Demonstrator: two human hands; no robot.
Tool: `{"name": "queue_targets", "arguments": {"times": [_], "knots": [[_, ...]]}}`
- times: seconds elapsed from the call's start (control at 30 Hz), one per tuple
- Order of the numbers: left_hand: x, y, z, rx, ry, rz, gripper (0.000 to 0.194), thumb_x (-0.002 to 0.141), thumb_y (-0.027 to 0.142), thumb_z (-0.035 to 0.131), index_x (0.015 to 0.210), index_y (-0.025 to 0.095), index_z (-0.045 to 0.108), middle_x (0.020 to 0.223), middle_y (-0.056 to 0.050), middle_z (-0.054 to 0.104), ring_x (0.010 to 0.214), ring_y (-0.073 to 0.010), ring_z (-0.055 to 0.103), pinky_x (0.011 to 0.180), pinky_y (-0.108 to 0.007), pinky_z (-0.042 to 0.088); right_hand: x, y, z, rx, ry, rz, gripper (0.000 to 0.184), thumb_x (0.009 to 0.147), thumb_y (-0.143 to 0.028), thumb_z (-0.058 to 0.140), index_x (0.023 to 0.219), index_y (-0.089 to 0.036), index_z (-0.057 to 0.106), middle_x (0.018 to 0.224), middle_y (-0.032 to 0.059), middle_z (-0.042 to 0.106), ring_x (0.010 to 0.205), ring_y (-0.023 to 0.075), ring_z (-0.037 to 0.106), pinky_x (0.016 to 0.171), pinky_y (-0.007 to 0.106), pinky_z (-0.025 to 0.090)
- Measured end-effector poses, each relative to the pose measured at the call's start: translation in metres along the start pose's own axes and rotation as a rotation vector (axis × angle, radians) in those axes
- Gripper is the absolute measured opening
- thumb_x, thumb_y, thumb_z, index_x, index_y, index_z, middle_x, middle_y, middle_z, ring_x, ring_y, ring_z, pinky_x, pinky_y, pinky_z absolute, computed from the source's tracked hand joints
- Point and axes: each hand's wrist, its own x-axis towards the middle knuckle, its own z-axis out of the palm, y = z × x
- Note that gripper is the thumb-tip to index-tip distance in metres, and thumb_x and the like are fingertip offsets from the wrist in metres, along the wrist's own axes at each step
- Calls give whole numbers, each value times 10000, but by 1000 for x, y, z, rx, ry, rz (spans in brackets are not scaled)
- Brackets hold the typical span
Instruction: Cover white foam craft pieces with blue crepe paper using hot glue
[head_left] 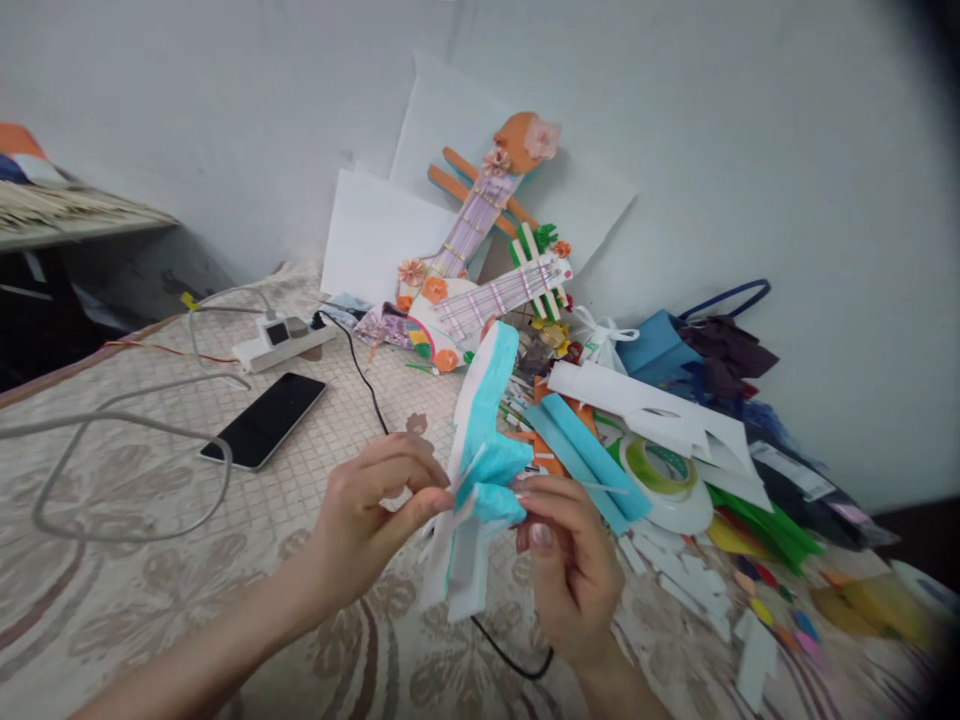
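Note:
A blue and white paper piece [486,400] stands upright between my hands, with white strips hanging at its lower end and a crinkled turquoise bow-like fold [491,480] at its middle. My left hand [382,505] pinches the piece at its left edge, thumb and fingers together. At the right side of the fold, my right hand [574,560] is closed, its fingertips against the crinkled paper. A thin whitish strip [585,487] sticks out past the right fingers. Exactly what lies between those fingertips is partly hidden.
Paper guitar-shaped crafts [480,225] with flowers lean against the wall. A phone [264,420], a power strip [281,345] and loose cables lie left. Turquoise paper rolls [589,460], a tape roll [660,466], a cut white sheet [660,420] and paper scraps [686,580] crowd the right.

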Motion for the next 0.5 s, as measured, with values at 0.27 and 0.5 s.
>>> {"name": "queue_targets", "arguments": {"times": [0.27,0.5], "knots": [[17,1,4,99,-49,242,177,882,65,616,979,186,702,898,-45,731,824,-150,654,753,-278,528,-4,3,0,11,4,19,270,935,-117,486,1118,-229,651,1109,105,630,926,216,636,640,340,565],[23,1,-4,141,-161,307,178,910,80,579,997,183,694,900,-52,722,826,-159,633,765,-294,519,-6,4,-1,9,10,15,283,938,-110,478,1127,-233,649,1109,101,631,937,223,645,665,362,573]]}}
